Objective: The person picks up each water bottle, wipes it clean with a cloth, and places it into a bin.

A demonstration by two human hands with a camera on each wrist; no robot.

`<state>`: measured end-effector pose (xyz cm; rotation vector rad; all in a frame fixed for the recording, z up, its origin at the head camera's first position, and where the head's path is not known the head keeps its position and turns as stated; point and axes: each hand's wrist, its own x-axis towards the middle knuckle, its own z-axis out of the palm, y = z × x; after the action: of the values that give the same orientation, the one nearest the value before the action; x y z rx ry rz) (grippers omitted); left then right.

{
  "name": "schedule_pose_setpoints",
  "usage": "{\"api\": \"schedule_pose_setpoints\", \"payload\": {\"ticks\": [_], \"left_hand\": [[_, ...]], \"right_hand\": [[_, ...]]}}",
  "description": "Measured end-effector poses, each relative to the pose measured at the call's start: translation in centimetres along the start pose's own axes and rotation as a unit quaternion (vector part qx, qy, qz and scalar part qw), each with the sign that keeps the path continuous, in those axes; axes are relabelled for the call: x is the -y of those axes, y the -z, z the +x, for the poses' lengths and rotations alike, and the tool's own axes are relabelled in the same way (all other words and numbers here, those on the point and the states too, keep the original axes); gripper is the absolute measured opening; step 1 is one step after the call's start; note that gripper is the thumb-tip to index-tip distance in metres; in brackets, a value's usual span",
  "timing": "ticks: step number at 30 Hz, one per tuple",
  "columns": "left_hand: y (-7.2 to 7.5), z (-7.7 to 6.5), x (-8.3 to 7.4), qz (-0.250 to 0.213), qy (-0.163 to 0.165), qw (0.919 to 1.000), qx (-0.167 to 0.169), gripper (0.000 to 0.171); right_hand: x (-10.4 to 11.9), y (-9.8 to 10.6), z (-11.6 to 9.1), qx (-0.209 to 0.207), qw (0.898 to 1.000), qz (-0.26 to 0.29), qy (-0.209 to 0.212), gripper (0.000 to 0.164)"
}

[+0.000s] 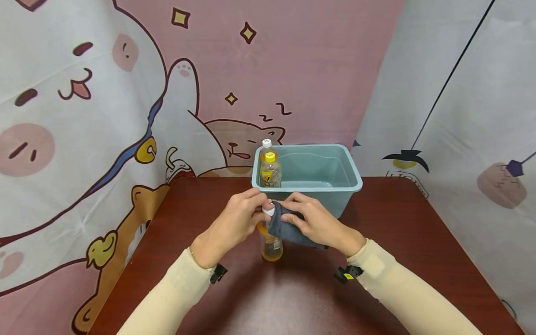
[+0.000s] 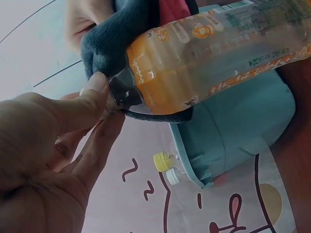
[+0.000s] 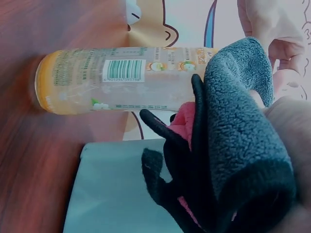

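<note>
A clear plastic bottle [image 1: 271,249] with an orange-printed label stands upright on the table. My left hand [image 1: 234,214] pinches its white cap [image 1: 269,210] between thumb and fingers. A dark grey fleecy cloth [image 1: 291,232] is gripped by my right hand [image 1: 316,218], with one end against the bottle's neck. In the left wrist view the cloth [image 2: 104,43] wraps partly around the neck and hides some of it. Black edging and pink patches [image 3: 184,119] show on the cloth's underside in the right wrist view, beside the bottle's barcode [image 3: 124,71].
Just behind the hands stands a blue-green plastic tub [image 1: 307,188]. At its left end are two bottles, one with a yellow cap [image 1: 270,157] and one with a white cap [image 1: 266,143]. A cartoon-printed curtain [image 1: 293,70] hangs behind the dark red table [image 1: 201,200].
</note>
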<state>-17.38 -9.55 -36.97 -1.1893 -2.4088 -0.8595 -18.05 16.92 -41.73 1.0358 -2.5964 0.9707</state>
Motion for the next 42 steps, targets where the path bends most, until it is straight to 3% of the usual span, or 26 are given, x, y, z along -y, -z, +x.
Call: {"api": "schedule_pose_setpoints", "payload": {"ticks": [15, 19, 29, 37, 42], "left_hand": [[-0.1, -0.3, 0.0, 0.014, -0.003, 0.9999, -0.01, 0.025], [-0.1, -0.4, -0.1, 0.011, 0.0, 0.9999, -0.012, 0.023], [-0.3, -0.6, -0.3, 0.002, 0.013, 0.9999, -0.006, 0.02], [-0.3, -0.6, -0.4, 0.005, 0.012, 0.9999, -0.006, 0.022], [-0.3, -0.5, -0.4, 0.008, 0.016, 0.9998, -0.003, 0.021]], "right_hand": [[-1.3, -0.7, -1.2, 0.023, 1.0, 0.011, -0.003, 0.041], [-2.0, -1.2, -1.5, 0.044, 0.999, -0.007, -0.006, 0.039], [-4.1, -3.6, -2.8, 0.146, 0.987, -0.05, -0.037, 0.037], [-4.9, -5.2, -3.2, 0.166, 0.979, -0.113, -0.043, 0.037], [-4.9, -5.3, -3.1, 0.165, 0.978, -0.116, -0.045, 0.038]]}}
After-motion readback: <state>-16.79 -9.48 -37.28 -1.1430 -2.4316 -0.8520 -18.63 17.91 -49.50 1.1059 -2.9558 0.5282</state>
